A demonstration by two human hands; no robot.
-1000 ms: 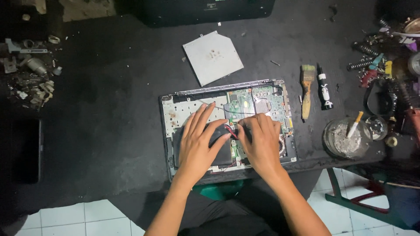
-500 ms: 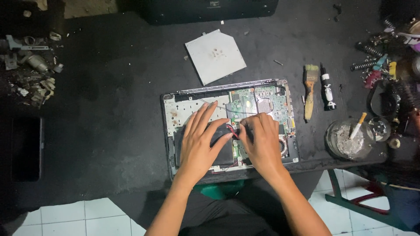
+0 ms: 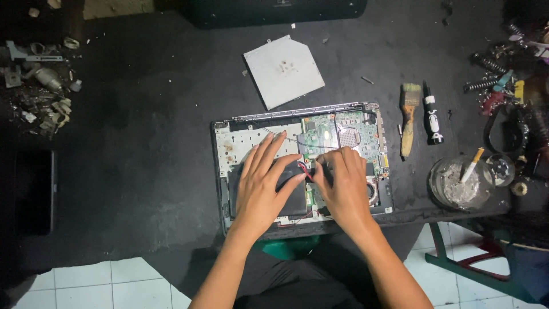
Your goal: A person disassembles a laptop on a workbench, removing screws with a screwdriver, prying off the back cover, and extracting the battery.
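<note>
Hands over opened laptop chassis (image 3: 229,143) at near edge of black table (image 3: 143,143). Left hand (image 3: 264,183) flat, fingers spread, pressing on dark battery pack (image 3: 294,197), grasping nothing. Right hand (image 3: 343,186) beside it, fingertips pinching at red and black wires (image 3: 306,169) between the two hands; exact pinch hidden. Green circuit board (image 3: 337,134) just beyond fingers. Right of laptop: paintbrush (image 3: 408,117), small black screwdriver (image 3: 432,114), glass ashtray (image 3: 457,186) holding cigarette (image 3: 473,164). Farther back: grey optical drive (image 3: 283,71), lying apart.
</note>
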